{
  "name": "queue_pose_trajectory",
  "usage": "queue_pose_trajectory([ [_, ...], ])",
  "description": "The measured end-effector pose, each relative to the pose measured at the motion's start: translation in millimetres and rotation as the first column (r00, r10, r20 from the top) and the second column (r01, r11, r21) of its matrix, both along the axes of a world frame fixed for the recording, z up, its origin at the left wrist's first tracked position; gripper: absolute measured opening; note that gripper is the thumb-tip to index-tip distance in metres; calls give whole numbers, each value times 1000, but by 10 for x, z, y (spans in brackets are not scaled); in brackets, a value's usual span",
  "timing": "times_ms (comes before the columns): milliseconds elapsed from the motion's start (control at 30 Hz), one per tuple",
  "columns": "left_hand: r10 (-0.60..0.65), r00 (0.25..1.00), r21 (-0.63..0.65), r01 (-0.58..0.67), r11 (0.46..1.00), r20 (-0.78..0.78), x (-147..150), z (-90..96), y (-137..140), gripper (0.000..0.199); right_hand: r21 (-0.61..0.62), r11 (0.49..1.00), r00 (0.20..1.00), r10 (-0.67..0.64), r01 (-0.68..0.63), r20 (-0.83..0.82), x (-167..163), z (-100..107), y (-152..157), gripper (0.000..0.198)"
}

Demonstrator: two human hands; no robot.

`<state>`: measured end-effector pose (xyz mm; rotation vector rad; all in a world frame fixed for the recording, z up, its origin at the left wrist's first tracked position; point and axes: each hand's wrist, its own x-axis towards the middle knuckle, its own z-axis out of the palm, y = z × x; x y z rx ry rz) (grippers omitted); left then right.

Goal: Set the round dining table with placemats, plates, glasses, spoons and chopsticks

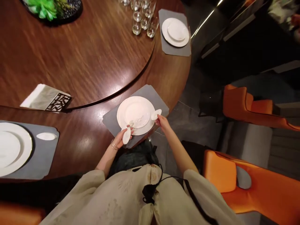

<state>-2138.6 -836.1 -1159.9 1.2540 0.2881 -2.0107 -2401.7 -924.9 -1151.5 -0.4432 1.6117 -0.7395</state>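
Note:
My left hand [120, 137] is closed on a small white oval dish [127, 136], held at the near left rim of a large white plate [121, 107]. Pinched in the fingers of my right hand [162, 121] is a small white ceramic piece [156, 114], shaped like a spoon or a narrow dish, above the plate's right rim. A smaller white plate [138, 112] with a faint grey pattern sits on the large one. Both plates rest on a grey placemat [147, 90] at the table edge.
The round wooden table [89, 131] carries a raised turntable [82, 62] with several glasses [145, 18] and a green plant [45, 9]. A napkin packet [44, 98] lies leftward. Other settings include stacked plates [175, 31] and a white oval dish [47, 136]. Orange chairs [220, 172] stand right.

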Motion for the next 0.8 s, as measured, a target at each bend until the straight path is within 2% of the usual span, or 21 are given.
queue_pose_trajectory([
  [100, 160, 980, 6, -162, 987, 115, -31, 168, -149, 33, 23, 1000, 997, -7, 6, 73, -75, -119, -713, 16],
  [167, 291, 935, 11, -299, 954, 203, -14, 234, -152, 30, 22, 998, 992, 51, -54, 114, -30, -231, -1124, 10],
  [233, 431, 858, -13, -446, 895, 278, -30, 277, -80, 27, 12, 982, 979, 188, -190, 80, 26, -345, -1448, 11],
  [267, 503, 808, -34, -519, 854, 308, -69, 299, -22, 25, 9, 957, 957, 289, -290, 17, 36, -396, -1578, 13],
  [333, 641, 682, -87, -658, 748, 352, -233, 361, 113, 22, 5, 871, 863, 488, -492, -128, -1, -477, -1798, 13],
  [367, 701, 612, -109, -720, 686, 366, -357, 403, 176, 20, -8, 792, 775, 596, -611, -211, -43, -506, -1902, 12],
  [400, 750, 543, -123, -773, 622, 378, -503, 449, 228, 19, -29, 675, 651, 698, -737, -296, -90, -529, -2009, 14],
  [433, 785, 485, -127, -815, 566, 384, -665, 495, 267, 18, -51, 518, 496, 781, -854, -379, -132, -548, -2119, 19],
  [467, 809, 440, -121, -846, 519, 390, -833, 537, 292, 17, -65, 324, 316, 829, -944, -461, -161, -564, -2228, 25],
  [500, 823, 410, -105, -869, 483, 394, -1000, 572, 303, 17, -60, 111, 125, 830, -992, -543, -174, -580, -2331, 28],
  [533, 830, 393, -83, -885, 458, 395, -1161, 599, 306, 18, -45, -77, -34, 793, -996, -609, -172, -596, -2422, 30],
  [567, 835, 384, -62, -895, 441, 394, -1310, 618, 303, 19, -34, -209, -137, 745, -977, -653, -160, -611, -2496, 31],
  [600, 839, 379, -44, -902, 429, 391, -1445, 629, 298, 19, -34, -304, -198, 695, -952, -691, -148, -626, -2555, 33],
  [667, 848, 367, -32, -912, 410, 383, -1669, 632, 293, 21, -52, -413, -228, 598, -909, -768, -154, -658, -2629, 40],
  [733, 859, 345, -36, -922, 386, 377, -1837, 617, 300, 23, -68, -463, -207, 517, -884, -830, -227, -694, -2674, 55],
  [800, 872, 322, -40, -932, 361, 370, -1960, 588, 319, 25, -61, -467, -190, 472, -882, -861, -344, -733, -2713, 61],
])
